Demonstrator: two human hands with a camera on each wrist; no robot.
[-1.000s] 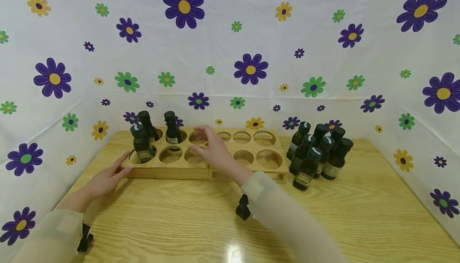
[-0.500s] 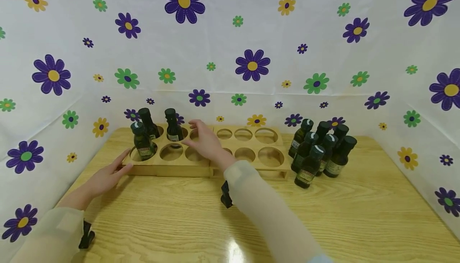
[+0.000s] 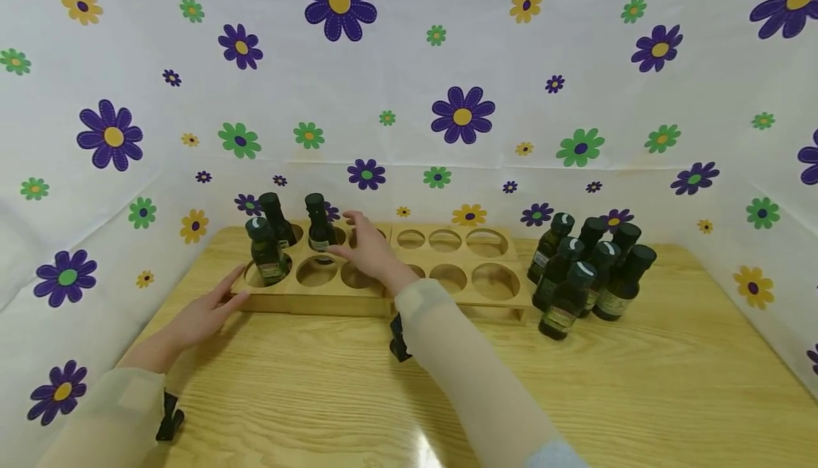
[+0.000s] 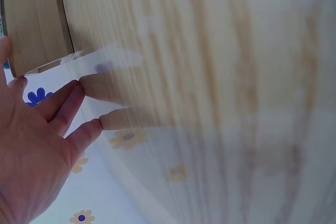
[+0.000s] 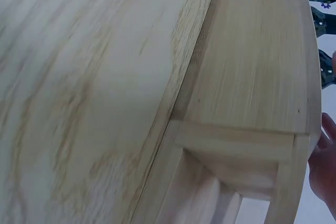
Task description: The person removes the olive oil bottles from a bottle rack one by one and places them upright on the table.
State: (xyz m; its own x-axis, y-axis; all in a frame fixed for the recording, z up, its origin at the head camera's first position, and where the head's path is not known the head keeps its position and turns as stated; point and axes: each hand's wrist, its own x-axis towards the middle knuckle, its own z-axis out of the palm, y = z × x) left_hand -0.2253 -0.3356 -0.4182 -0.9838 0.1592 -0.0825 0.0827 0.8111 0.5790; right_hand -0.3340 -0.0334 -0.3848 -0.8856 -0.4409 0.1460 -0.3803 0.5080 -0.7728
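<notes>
A long wooden bottle rack with two rows of round holes stands on the table. At its left end, one dark green bottle sits in the front row; a second bottle and a third bottle sit in the back row. My left hand is spread at the rack's front left corner, its fingertips down on the wood tabletop in the left wrist view. Over the rack, my right hand has thumb and fingers apart just right of the third bottle. Part of its fingers shows at the right wrist view's edge.
Several dark capped bottles stand close together on the table right of the rack. A white cloth printed with flowers hangs behind and along both sides. Black wrist mounts stick out below the sleeves.
My right hand has moved left over the rack, closer to the third bottle. My left hand stays at the rack's corner. The head view has shifted slightly.
</notes>
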